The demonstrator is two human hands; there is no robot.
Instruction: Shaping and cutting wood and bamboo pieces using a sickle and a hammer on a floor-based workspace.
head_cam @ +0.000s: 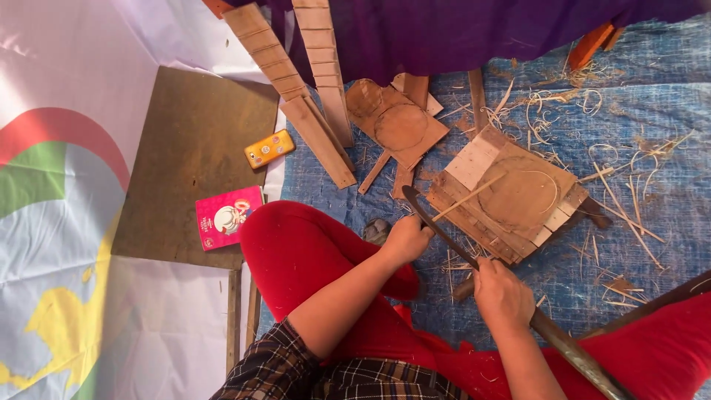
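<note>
My left hand point(406, 238) is closed around one end of a thin bamboo strip point(469, 197), which lies slanted up to the right over a wooden board point(485, 159). My right hand point(502, 294) grips the handle of a long dark knife point(438, 226); its blade runs up-left and meets the strip near my left hand. The knife's handle point(574, 352) sticks out behind my right wrist. I sit cross-legged in red trousers point(296, 252) and a checked shirt.
A second board with a traced circle point(400, 124), two long wooden slats point(311, 81), bamboo shavings point(629, 215) on a blue tarp, a yellow phone point(269, 149), a pink box point(227, 217) on a brown panel point(185, 155), and purple cloth point(459, 30) at the top.
</note>
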